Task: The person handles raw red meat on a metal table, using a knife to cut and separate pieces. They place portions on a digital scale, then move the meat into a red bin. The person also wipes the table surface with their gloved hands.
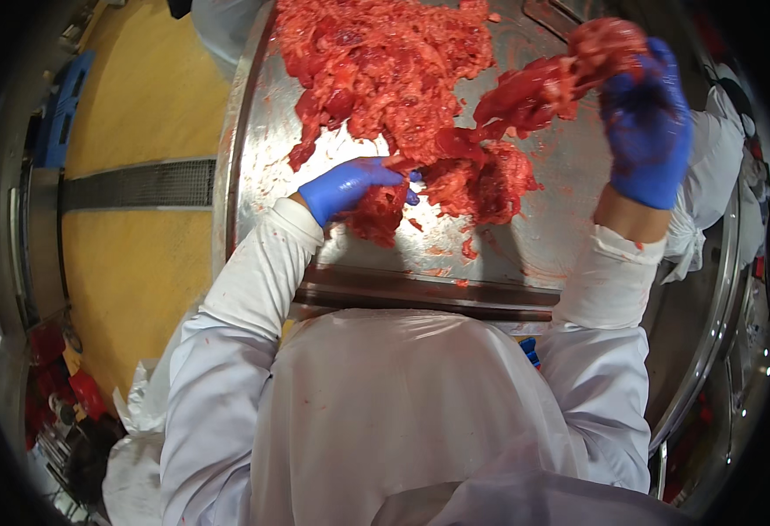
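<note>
Wearing a blue glove, my left hand [352,187] grips a ragged piece of raw red meat [380,214] near the front of a stainless steel table [273,141]. My right hand [648,125], gloved and smeared red, is at the table's right side, somewhat blurred. From its fingers a long strip of raw meat [556,79] stretches down and left towards the middle. A clump of meat with pale fat [480,181] lies between the two hands. Beyond them spreads a large heap of meat and fatty trimmings [391,72].
The table has a raised left rim [227,164] and a front ledge [424,289]. Small scraps [469,248] lie on the metal. Yellow flooring [141,263] with a drain grate [141,185] is at left. A person in white [714,171] stands at right, beside a curved steel edge [707,355].
</note>
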Tool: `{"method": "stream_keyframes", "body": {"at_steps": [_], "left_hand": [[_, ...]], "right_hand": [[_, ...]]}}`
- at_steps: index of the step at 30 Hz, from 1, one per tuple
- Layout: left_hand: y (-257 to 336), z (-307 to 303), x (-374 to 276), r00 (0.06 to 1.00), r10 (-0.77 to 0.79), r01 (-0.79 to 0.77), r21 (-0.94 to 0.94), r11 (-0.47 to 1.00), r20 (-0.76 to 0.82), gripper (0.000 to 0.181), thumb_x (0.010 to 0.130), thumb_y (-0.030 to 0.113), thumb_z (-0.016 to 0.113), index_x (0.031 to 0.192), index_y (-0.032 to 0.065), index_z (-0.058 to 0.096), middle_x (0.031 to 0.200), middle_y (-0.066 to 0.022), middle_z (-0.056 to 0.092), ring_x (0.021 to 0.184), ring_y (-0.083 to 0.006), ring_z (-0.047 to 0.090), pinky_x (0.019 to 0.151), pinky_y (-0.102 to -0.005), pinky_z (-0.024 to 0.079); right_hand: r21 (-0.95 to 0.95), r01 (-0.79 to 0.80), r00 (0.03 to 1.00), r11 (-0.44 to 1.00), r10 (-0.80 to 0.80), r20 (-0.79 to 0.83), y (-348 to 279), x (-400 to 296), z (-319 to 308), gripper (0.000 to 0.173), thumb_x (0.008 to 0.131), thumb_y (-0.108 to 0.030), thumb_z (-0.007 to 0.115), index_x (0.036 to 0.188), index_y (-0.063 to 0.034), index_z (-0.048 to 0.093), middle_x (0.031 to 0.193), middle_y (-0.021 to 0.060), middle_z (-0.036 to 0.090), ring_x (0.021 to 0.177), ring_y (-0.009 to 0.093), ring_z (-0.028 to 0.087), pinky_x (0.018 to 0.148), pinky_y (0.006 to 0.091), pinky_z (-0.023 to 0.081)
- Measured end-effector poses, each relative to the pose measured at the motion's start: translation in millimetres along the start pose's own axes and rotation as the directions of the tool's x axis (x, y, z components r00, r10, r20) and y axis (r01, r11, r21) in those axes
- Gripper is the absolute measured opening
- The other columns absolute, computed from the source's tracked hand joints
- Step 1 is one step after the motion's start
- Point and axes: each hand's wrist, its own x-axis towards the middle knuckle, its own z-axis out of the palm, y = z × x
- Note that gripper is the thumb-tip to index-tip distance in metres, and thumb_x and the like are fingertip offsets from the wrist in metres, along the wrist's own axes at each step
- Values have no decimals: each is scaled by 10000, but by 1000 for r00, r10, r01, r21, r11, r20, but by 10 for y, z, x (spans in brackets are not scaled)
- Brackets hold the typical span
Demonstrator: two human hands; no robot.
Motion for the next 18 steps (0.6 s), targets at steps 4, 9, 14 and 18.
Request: {"method": "stream_keyframes", "body": {"at_steps": [4,9,14,18], "left_hand": [[-562,-833,22,971,-154,101,-270,957,-181,417,1084,306,553,1366,1,592,1103,-156,758,950,-248,753,871,-395,622],[-499,-737,-356,985,-65,37,-173,984,-160,330,1052,255,604,1266,9,658,1037,-109,756,868,-196,736,820,-334,599],[3,-235,-570,971,22,57,321,945,-237,280,951,118,684,1216,27,694,1031,-42,727,915,-126,679,874,-283,536],[-20,-504,-727,921,222,-163,203,966,-320,415,943,197,727,1293,-17,669,1146,-49,721,1024,-133,671,934,-286,525]], "right_hand": [[-362,-326,944,874,277,-181,1299,-121,45,172,950,-40,664,1121,-32,653,970,124,711,875,234,714,753,352,600],[-981,-184,833,-64,519,-190,2192,-742,90,381,862,-56,709,1240,-93,673,1351,166,650,1191,290,666,1021,399,541],[-834,488,817,-256,471,333,3036,-932,153,240,905,-183,672,1129,-138,748,1281,171,678,1294,384,599,1097,458,474],[-997,-18,833,-78,551,-58,2669,-583,144,184,901,-212,659,1015,-109,760,1029,151,748,1051,389,705,921,448,556]]}}
